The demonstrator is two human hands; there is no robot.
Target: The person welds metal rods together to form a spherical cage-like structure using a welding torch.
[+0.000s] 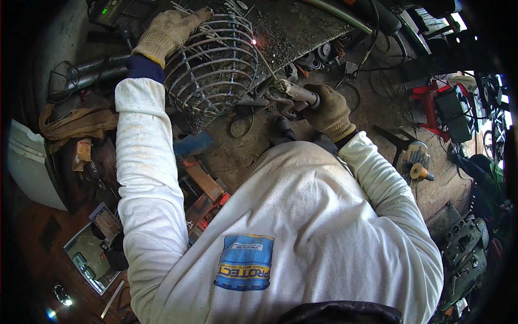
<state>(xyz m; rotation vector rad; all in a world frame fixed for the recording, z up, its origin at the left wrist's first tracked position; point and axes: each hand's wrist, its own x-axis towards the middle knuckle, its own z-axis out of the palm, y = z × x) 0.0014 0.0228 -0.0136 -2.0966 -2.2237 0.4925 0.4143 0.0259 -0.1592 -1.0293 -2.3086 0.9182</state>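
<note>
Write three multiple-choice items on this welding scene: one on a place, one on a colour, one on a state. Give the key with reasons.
1. Where does the left hand rest?
A. On top of the wire cage
B. On the floor
C. On the angle grinder

2. What colour is the stool-like frame at the right?
A. Blue
B. Red
C. Yellow

3. What is the state of the rod tip at the cage?
A. Dark and lifted well clear
B. Glowing at the wire
C. Lying on the floor

Key:
1 A, the gloved left hand lies flat on the cage's upper rim.
2 B, its frame shows plainly red.
3 B, a bright pink-white spot shows where the rod from the electrode holder, gripped in the right hand, meets the cage.
</note>
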